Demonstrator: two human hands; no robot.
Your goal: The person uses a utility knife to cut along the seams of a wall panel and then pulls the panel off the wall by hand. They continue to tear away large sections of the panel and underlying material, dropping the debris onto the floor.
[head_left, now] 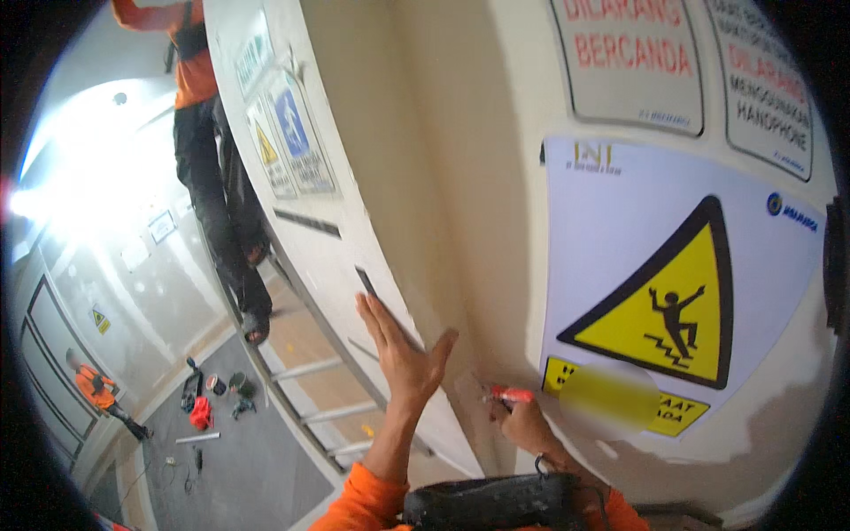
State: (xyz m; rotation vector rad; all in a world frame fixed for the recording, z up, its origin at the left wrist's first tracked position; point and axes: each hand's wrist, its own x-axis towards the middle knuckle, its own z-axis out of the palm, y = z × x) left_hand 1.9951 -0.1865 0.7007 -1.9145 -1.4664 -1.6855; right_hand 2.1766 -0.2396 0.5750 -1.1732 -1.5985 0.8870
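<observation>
Within right grip (526,427), red tool (512,395)

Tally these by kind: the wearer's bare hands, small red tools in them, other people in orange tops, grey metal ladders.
Wearer's bare hands: 2
Small red tool: 1
Other people in orange tops: 2
Grey metal ladder: 1
Total: 6

The far wall (164,288), pale and marked with whitish patches, is flooded by a bright light (28,203) at the left, where a dark-framed door (53,354) is seen. The floor (261,460) is surfaced in grey. On the cream near wall (509,239), a white poster (584,212) bearing a yellow warning triangle is mounted beneath two signs (633,88).
</observation>
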